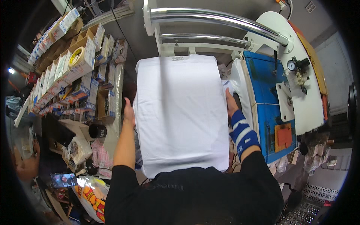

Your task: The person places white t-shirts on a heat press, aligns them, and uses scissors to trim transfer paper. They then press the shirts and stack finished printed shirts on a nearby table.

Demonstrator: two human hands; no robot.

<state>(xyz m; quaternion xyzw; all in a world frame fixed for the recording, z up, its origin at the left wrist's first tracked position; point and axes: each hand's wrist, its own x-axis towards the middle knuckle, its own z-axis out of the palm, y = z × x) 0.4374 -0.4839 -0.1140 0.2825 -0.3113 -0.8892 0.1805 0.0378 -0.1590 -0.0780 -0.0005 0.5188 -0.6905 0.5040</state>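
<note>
while i look down from the head view, i count one white t-shirt spread flat over one platen of the press, its collar label at the far end and its hem hanging toward me. my left hand rests against the shirt's left edge with fingers extended and lying together, touching the cloth; i cannot tell whether it pinches the fabric. my right hand lies along the shirt's right edge, fingers reaching under or onto the cloth, so its grip is hidden too; one blue wristband with white stripes sits on that wrist. two chrome bars run across the far side, above the shirt. to the right stands one blue panel with one orange pad and one round pressure gauge. on the left, shelves hold many small boxes, too many to count, and one roll of tape lies on them. one black cup stands near left.
</note>
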